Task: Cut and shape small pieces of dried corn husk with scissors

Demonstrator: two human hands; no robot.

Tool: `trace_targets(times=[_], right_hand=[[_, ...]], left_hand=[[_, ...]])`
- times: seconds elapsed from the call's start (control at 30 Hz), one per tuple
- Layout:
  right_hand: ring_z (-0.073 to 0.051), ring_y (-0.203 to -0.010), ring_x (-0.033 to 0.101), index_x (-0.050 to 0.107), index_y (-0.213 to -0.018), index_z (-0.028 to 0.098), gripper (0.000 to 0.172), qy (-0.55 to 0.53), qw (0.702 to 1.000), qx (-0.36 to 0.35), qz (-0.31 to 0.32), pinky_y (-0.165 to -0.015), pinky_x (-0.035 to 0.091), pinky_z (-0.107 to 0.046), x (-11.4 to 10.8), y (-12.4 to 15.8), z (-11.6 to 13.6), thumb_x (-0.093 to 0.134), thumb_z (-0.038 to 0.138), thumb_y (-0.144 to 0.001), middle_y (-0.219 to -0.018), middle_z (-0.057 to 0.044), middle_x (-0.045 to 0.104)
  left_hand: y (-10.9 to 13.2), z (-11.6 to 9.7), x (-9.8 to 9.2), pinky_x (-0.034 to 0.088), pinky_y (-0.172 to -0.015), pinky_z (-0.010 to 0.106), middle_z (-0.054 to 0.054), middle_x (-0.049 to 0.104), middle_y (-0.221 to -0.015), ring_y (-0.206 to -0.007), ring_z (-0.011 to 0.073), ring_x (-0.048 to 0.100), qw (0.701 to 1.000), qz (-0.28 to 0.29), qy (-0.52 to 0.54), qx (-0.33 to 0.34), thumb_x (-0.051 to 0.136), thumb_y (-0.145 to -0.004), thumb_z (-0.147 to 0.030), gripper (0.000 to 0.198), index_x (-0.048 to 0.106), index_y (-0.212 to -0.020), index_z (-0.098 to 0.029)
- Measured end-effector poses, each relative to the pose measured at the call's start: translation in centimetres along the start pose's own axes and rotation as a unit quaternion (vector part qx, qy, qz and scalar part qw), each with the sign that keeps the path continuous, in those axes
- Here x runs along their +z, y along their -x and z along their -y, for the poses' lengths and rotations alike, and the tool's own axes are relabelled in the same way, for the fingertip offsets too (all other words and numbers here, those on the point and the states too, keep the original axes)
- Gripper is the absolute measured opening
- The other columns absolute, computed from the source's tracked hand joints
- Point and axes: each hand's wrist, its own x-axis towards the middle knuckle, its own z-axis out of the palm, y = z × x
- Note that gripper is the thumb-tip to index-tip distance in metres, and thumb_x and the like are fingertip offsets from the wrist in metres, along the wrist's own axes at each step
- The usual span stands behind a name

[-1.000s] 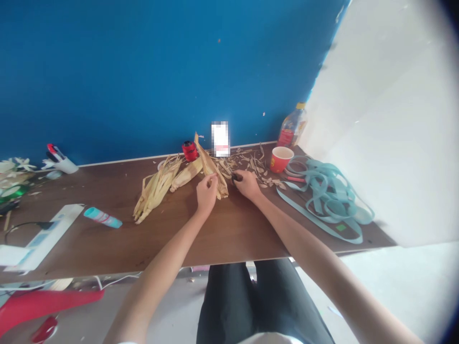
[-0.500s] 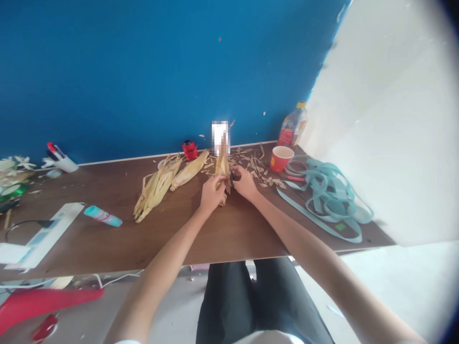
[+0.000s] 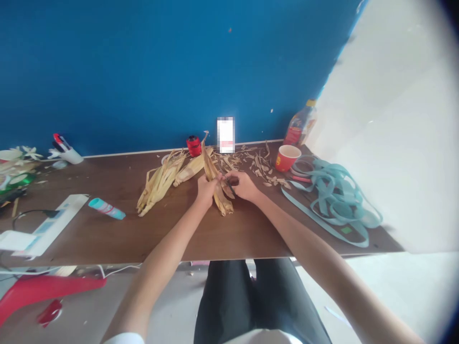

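Observation:
My left hand [image 3: 207, 190] is closed on a dry corn husk [image 3: 223, 204], pinching it near its middle. The husk slants above the table, its thin tip pointing away from me. My right hand [image 3: 245, 185] is closed around small dark scissors [image 3: 230, 187], which lie against the husk's right side. Their blades are mostly hidden by husk and fingers. Left of my hands rests a bundle of dry husks [image 3: 161, 184], and another husk [image 3: 190, 170] lies beside it. Husk scraps [image 3: 261, 165] are scattered behind my right hand.
A phone [image 3: 225, 136] leans on the blue wall near a red object [image 3: 194, 145]. To the right are a red paper cup [image 3: 287, 158], a bottle [image 3: 299, 126] and tangled teal ribbon [image 3: 333, 191]. A glue stick [image 3: 106, 209] and power strip [image 3: 52, 229] lie left.
The husk has turned, its tip swinging left, clear of the phone. My left hand has shifted slightly left, and the scissors now show more plainly. The whole view has shifted a little.

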Motion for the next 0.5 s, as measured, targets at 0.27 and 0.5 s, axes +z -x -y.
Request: trace_targets(times=[0.27, 0.5], right_hand=[[-0.008, -0.055, 0.044, 0.061, -0.088, 0.015, 0.029, -0.024, 0.999, 0.002, 0.033, -0.053, 0.039, -0.021, -0.07, -0.24, -0.22, 0.069, 0.023, -0.062, -0.06, 0.006, 0.051], [-0.006, -0.051, 0.041, 0.06, -0.086, 0.016, 0.025, -0.045, 0.998, -0.005, 0.053, -0.05, 0.037, -0.02, 0.18, -0.21, 0.09, 0.068, 0.024, -0.063, -0.057, 0.007, 0.048]], left_hand=[[-0.07, -0.61, 0.28, 0.049, -0.064, 0.031, 0.006, 0.067, -0.071, -0.065, 0.0175, 0.062, 0.999, -0.033, 0.012, -0.028, 0.08, -0.053, -0.031, 0.038, 0.064, -0.08, -0.01], [-0.72, 0.08, 0.03, 0.048, -0.062, 0.03, 0.007, 0.068, -0.074, -0.066, 0.018, 0.062, 0.999, -0.022, 0.014, -0.036, 0.076, -0.055, -0.027, 0.032, 0.064, -0.078, -0.01]])
